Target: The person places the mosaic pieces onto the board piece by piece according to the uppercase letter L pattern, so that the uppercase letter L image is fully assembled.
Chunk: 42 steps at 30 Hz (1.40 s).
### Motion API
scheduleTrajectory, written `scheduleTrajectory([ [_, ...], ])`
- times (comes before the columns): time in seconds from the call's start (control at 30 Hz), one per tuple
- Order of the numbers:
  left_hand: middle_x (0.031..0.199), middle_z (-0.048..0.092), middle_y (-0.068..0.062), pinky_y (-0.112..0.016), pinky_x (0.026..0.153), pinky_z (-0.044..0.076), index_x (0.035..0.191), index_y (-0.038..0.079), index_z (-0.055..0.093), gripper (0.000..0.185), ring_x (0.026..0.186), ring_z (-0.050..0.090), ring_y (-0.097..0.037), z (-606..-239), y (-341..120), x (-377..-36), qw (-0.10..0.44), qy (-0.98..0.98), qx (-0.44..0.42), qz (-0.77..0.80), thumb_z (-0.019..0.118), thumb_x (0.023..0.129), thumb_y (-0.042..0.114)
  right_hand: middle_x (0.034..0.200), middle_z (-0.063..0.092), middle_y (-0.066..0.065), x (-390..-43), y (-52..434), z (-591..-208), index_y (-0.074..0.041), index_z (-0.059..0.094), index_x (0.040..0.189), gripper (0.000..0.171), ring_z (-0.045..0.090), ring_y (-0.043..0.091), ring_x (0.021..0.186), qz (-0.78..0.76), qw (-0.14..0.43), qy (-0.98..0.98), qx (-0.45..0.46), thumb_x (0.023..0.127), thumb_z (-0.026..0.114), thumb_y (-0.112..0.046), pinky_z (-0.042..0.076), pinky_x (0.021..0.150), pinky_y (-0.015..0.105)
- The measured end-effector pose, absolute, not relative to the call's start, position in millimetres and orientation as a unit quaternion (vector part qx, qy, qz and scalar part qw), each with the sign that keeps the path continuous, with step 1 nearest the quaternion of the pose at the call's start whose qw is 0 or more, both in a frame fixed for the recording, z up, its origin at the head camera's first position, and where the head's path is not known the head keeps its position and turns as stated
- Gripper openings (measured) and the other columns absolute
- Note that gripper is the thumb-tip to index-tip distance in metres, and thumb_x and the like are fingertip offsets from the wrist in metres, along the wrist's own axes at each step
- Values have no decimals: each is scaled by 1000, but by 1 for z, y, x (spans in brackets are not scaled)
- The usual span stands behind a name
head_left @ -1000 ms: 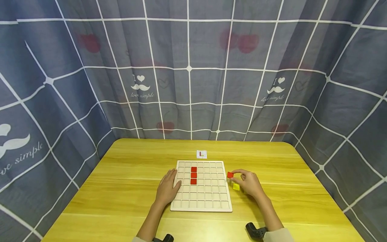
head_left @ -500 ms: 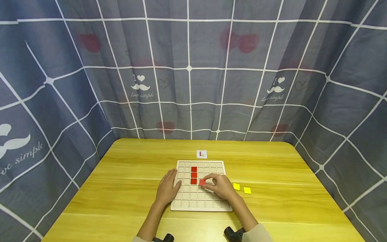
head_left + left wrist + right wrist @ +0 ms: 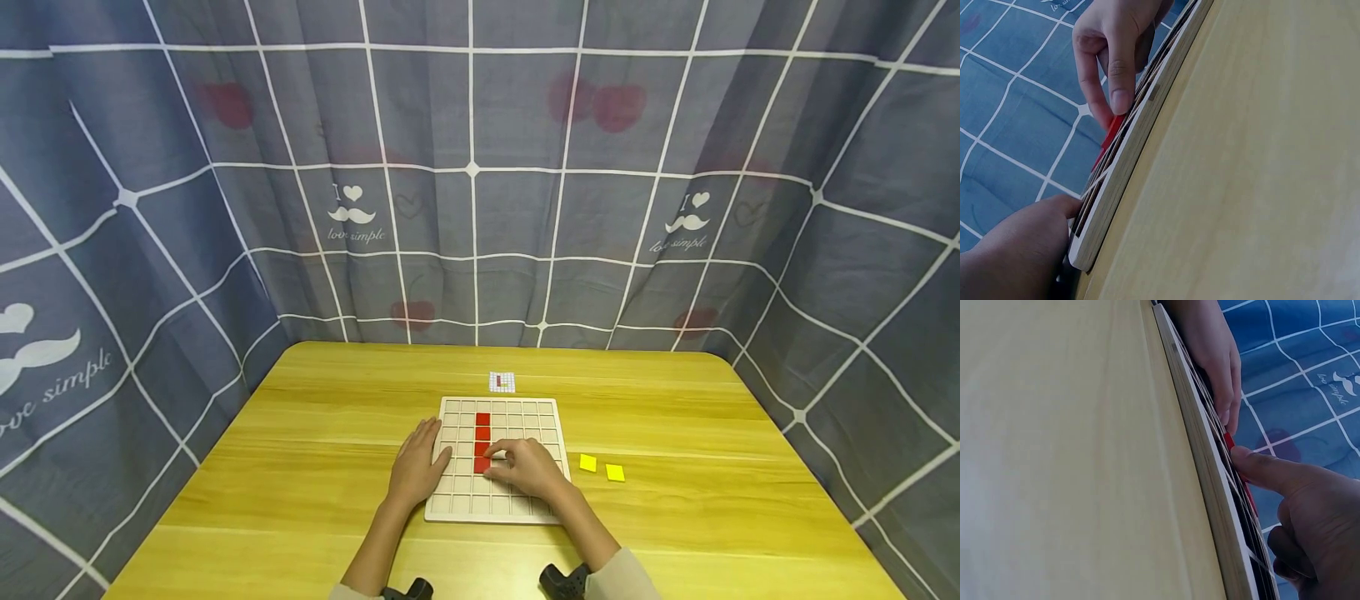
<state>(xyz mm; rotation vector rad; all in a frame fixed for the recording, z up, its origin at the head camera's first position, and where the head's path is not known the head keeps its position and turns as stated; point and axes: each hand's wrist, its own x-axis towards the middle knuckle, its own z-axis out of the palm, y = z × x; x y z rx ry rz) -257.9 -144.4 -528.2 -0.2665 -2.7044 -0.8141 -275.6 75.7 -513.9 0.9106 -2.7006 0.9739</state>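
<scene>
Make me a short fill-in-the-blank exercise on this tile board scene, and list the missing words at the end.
1. The two loose tiles on the table, right of the board, are coloured ____.
2. The left hand rests at the board's ____ edge.
3. The red tiles on the board form one column of ____.
4. The right hand touches a tile coloured ____.

Missing words: yellow; left; four; red.

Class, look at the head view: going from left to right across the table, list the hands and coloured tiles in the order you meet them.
Left hand, column of red tiles, right hand, first yellow tile, second yellow tile.
</scene>
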Motion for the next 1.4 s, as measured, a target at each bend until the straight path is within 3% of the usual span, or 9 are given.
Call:
scheduleTrajectory([
  [0.27,135,43,-25,-47,108,24,132,-7,44,53,129,34,-38,-531,-144,-256,188,-934,-107,-283,53,91,26,46,27,-14,-274,78,-514,-22,71,96,23,19,1,42,341,62,-890,294,77,73,-36,20,38,17],
  [0.57,139,41,-21,-47,109,23,134,-4,43,54,131,32,-36,-529,-147,-258,161,-941,-96,-281,55,91,26,47,25,-12,-274,108,-512,-22,70,97,20,16,2,42,388,57,-885,253,79,73,-32,19,38,17],
  [0.97,140,39,-19,-45,111,20,136,-2,42,56,133,29,-34,-527,-146,-257,144,-943,-91,-287,54,91,30,46,25,-10,-271,177,-509,-12,69,102,28,17,1,39,438,94,-875,183,78,74,-24,19,35,15],
  [1.4,141,39,-19,-45,111,20,136,-3,42,56,133,29,-34,-528,-145,-257,146,-943,-92,-286,54,92,29,47,27,-7,-264,222,-518,-20,70,102,34,19,5,42,370,50,-920,117,73,76,-37,23,40,19],
])
